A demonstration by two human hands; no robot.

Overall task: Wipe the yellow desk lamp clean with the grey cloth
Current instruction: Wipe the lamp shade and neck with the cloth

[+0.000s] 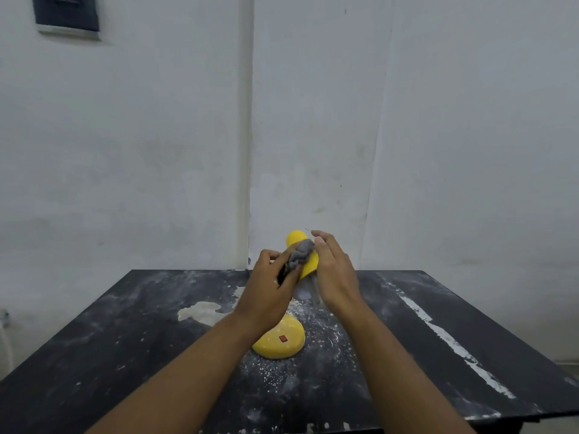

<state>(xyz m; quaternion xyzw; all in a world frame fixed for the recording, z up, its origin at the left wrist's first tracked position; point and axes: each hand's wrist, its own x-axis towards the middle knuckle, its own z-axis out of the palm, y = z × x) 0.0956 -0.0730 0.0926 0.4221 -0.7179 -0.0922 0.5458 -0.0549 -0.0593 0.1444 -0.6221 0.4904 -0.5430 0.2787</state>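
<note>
Hands at the centre of the frame, raised over a black table [125,339] dusted with white powder. Left hand [269,296] has its fingers curled closed around the bunched grey cloth [300,256], pressing it against the shade of the yellow desk lamp [308,261]. Right hand [335,277] lies against the right side of the shade, fingers loosely bent; whether it grips cannot be told. Lamp base [279,339], round, with a red switch [283,338], stands lower centre on the table
</note>
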